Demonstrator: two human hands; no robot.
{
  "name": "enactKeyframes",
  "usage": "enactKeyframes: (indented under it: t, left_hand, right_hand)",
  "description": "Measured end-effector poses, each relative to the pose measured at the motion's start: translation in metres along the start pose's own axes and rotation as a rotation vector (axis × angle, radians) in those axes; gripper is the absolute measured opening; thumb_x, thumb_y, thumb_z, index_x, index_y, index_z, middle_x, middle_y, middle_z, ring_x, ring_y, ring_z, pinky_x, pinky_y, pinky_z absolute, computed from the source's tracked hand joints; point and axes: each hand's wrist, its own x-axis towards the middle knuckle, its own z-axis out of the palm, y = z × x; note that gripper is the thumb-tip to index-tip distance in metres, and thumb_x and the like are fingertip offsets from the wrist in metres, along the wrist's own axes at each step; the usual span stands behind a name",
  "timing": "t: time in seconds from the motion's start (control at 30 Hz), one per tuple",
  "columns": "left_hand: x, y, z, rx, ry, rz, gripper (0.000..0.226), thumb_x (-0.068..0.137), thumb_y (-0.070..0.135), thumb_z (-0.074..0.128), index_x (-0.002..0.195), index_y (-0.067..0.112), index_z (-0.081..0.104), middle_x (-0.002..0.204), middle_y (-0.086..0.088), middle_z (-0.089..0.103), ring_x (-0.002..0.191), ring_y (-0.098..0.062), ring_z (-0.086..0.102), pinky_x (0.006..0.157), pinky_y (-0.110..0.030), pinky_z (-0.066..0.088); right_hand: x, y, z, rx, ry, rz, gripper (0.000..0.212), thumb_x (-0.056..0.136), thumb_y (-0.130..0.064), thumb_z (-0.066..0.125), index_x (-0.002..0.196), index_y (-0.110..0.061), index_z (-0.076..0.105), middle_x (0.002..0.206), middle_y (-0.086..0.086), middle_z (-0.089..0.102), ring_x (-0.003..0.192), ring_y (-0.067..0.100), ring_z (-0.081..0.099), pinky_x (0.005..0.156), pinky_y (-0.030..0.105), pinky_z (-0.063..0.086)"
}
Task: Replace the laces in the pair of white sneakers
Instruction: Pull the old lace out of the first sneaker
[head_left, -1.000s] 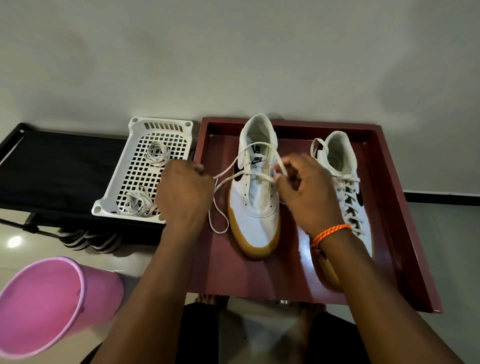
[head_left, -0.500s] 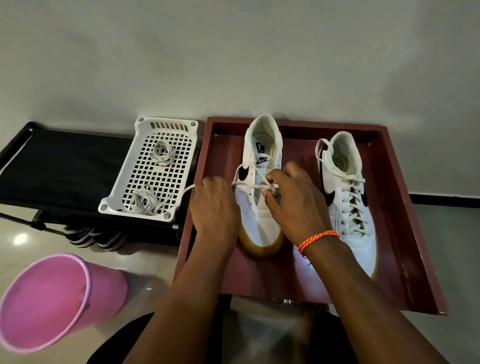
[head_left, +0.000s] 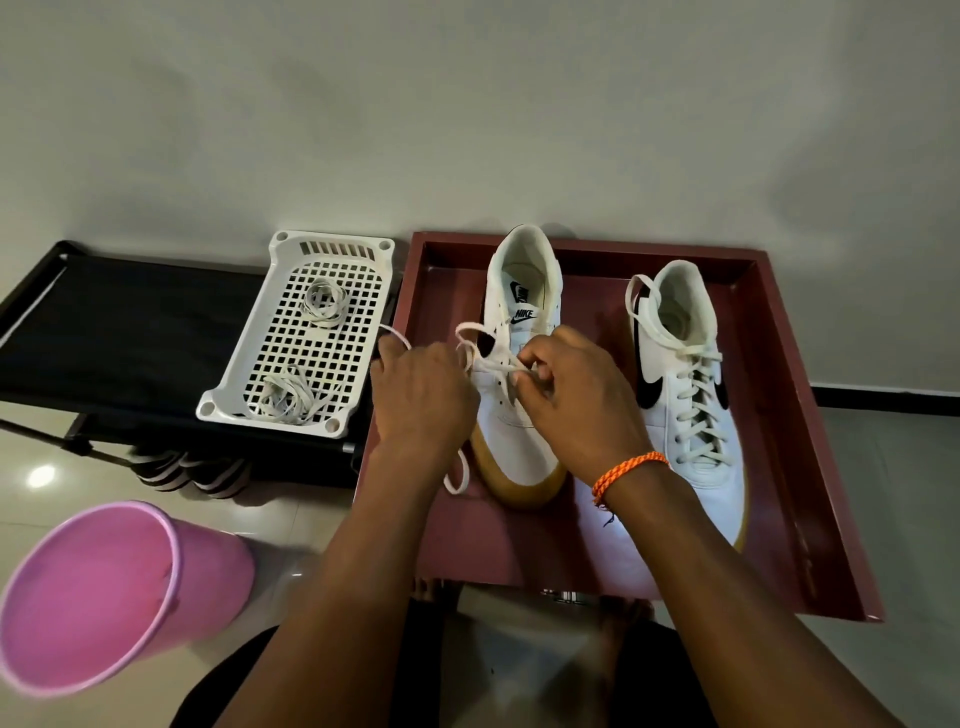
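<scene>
Pale grey wall fills the upper half of the head view, and below it a glossy tiled floor carries everything else. A dark red tray (head_left: 810, 467) sits against the wall with both white sneakers standing in it, heels toward the wall and toes toward the person.

The left sneaker (head_left: 519, 431) (gum sole, black logo on the tongue) has its eyelets mostly bare, with one white lace (head_left: 493, 366) crossing it near the top. The right hand (head_left: 566, 395), an orange braided bracelet (head_left: 626, 467) at its wrist, pinches this lace over the eyelets with curled fingertips. The left hand (head_left: 421, 400) sits just beside the shoe's left edge with fingers bent around the lace's other run; the grip itself is turned away from the camera, so it seems a hold rather than a mere touch. A loop of the lace trails left past the tray's rim, and its loose end lies on the tray beneath the left wrist.

The right sneaker (head_left: 691, 395) stands near the first, not touching it, fully laced.

Left of the tray, a white perforated basket (head_left: 358, 249) rests on a black bench (head_left: 130, 332) and holds two bundles of laces (head_left: 322, 306). A pink bucket (head_left: 104, 592) stands on the floor at lower left.
</scene>
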Motion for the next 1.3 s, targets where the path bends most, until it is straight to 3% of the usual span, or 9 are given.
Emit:
enactKeyframes:
  t: [0.1,0.23,0.33,0.5,0.6,0.83,1.0,1.17,1.3]
  left_hand:
    - [0.010,-0.002,-0.024,-0.346,0.086,0.108,0.024,0.096,0.026,0.072,0.075,0.016,0.068,0.092,-0.004,0.071,0.105,-0.032,0.062,0.092,-0.041,0.044]
    - [0.004,-0.007,-0.048,-1.244,-0.289,0.039,0.016,0.102,0.012,0.070,0.092,-0.001,0.072,0.087,-0.015,0.075,0.081,-0.021,0.073,0.083,-0.037,0.063]
    - [-0.001,-0.009,-0.052,-1.561,-0.419,-0.034,0.011,0.102,0.011,0.067,0.099,0.001,0.068,0.087,-0.014,0.068,0.082,-0.021,0.070,0.084,-0.039,0.063]
    - [-0.009,-0.002,-0.059,-1.559,-0.454,-0.005,0.026,0.109,0.011,0.052,0.121,-0.008,0.066,0.100,-0.015,0.073,0.088,-0.018,0.070,0.079,-0.029,0.059]
    - [-0.014,0.003,-0.060,-1.532,-0.523,-0.024,0.037,0.114,0.014,0.041,0.138,-0.011,0.056,0.115,-0.025,0.068,0.102,-0.031,0.068,0.089,-0.036,0.060]
    - [-0.016,-0.014,-0.062,-1.443,-0.535,-0.130,0.012,0.114,0.017,0.044,0.107,0.011,0.051,0.065,0.002,0.042,0.049,-0.012,0.041,0.073,-0.050,0.063]
    - [-0.019,-0.055,-0.075,-1.404,-0.353,-0.197,0.024,0.115,0.017,0.045,0.117,0.002,0.063,0.069,0.005,0.051,0.046,-0.002,0.043,0.067,-0.041,0.060]
    - [-0.035,-0.122,-0.081,-1.497,-0.230,-0.269,0.033,0.112,0.010,0.046,0.103,0.009,0.077,0.077,-0.004,0.060,0.062,-0.012,0.050,0.066,-0.035,0.059]
    - [-0.051,-0.188,-0.085,-1.543,-0.197,-0.290,0.035,0.108,-0.004,0.044,0.115,0.000,0.077,0.112,-0.023,0.077,0.098,-0.030,0.075,0.096,-0.042,0.060]
  right_hand:
    - [0.002,-0.001,0.001,0.210,0.047,0.022,0.019,0.097,-0.019,0.069,0.081,-0.012,0.061,0.073,-0.006,0.052,0.063,0.010,0.049,0.059,0.031,0.043]
    - [0.006,-0.004,-0.001,0.499,0.045,0.160,0.031,0.098,-0.027,0.068,0.077,-0.006,0.059,0.063,0.008,0.056,0.057,0.012,0.047,0.056,0.041,0.045]
    - [0.007,-0.009,0.000,0.630,0.013,0.189,0.031,0.096,-0.037,0.065,0.088,-0.007,0.067,0.072,0.014,0.064,0.062,0.029,0.058,0.061,0.055,0.053]
    - [0.008,-0.025,-0.011,0.870,-0.019,0.183,0.017,0.104,-0.013,0.065,0.105,0.001,0.073,0.084,0.013,0.076,0.068,0.020,0.073,0.059,0.030,0.057]
    - [0.011,-0.028,-0.014,0.892,0.095,0.186,0.009,0.101,-0.010,0.067,0.099,-0.005,0.075,0.082,0.008,0.077,0.068,0.025,0.071,0.057,0.033,0.055]
    - [0.013,-0.026,-0.023,0.771,0.177,0.214,0.014,0.097,-0.003,0.070,0.091,-0.016,0.070,0.064,-0.005,0.067,0.054,0.010,0.061,0.050,0.028,0.048]
    - [0.004,-0.062,-0.003,0.839,-0.022,0.165,0.052,0.088,0.006,0.068,0.126,-0.029,0.057,0.117,0.001,0.069,0.083,0.025,0.069,0.059,0.035,0.057]
    - [0.001,-0.119,0.055,0.653,-0.241,0.121,0.033,0.095,-0.012,0.070,0.123,-0.030,0.065,0.110,-0.004,0.072,0.089,0.015,0.070,0.070,0.042,0.061]
    - [0.007,-0.182,0.108,0.463,-0.396,0.096,0.024,0.090,-0.032,0.071,0.112,-0.024,0.071,0.102,-0.006,0.075,0.090,0.016,0.073,0.084,0.048,0.061]
